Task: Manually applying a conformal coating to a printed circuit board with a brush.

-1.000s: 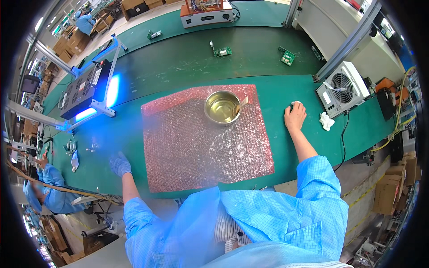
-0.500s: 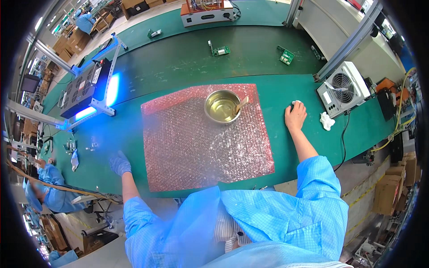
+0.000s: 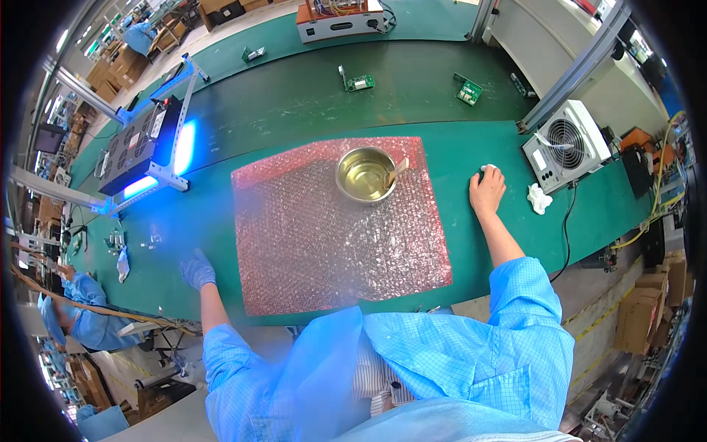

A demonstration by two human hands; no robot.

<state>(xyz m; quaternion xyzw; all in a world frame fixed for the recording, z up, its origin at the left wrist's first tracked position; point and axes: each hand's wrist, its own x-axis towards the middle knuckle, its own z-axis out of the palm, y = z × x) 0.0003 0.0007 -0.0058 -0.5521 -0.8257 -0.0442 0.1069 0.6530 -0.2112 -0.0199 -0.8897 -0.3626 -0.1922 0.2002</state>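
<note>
My left hand, in a pale blue-violet glove, lies on the green work mat left of a pink bubble-wrap sheet. Its fingers are stretched out and hold nothing. To the right of the sheet, my bare right hand rests palm down on the mat, fingers loosely spread. A small white bit shows at its fingertips; its kind is unclear. On the sheet's far right part stands a round metal bowl of clear yellowish liquid. A brush-like wooden handle leans over the bowl's right rim.
Circuit boards lie along the dark green strip. A blue-glowing lamp with fans stands at left, a white fan unit at right. Beside it lies a crumpled white wad. A co-worker sits at far left.
The circuit boards on the dark green strip have shifted slightly to the left. Both my hands rest where they were.
</note>
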